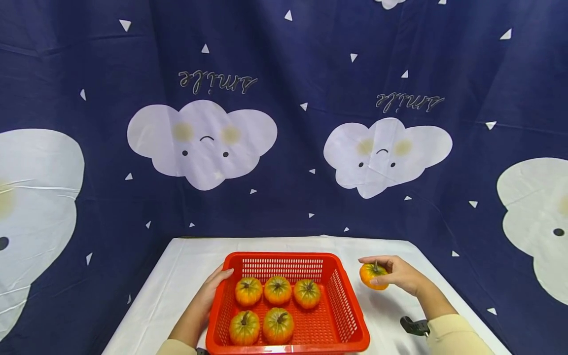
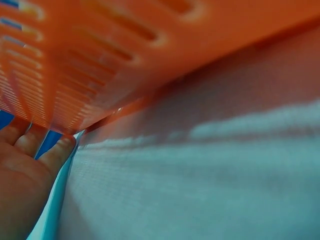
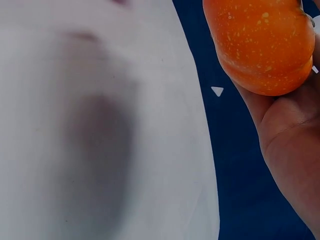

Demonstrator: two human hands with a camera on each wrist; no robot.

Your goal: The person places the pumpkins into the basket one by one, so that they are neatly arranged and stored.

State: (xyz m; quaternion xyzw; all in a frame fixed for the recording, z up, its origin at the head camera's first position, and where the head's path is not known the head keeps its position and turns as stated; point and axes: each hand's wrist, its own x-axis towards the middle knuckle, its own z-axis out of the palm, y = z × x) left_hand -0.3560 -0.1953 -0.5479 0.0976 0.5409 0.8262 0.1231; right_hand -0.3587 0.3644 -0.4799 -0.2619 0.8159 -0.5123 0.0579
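Note:
A red plastic basket with slotted walls sits on the white table. Inside it are several small orange-green pumpkins, three in the back row and two in front. My left hand grips the basket's left side, thumb over the rim; in the left wrist view its fingers lie against the outside of the slotted wall. Right of the basket, my right hand holds another pumpkin between thumb and fingers, stem up. The right wrist view shows that pumpkin's speckled orange underside raised over the table.
White cloth covers the table, which ends at the right past my right hand. A dark blue curtain with white clouds hangs behind and on both sides. Black straps circle my wrists.

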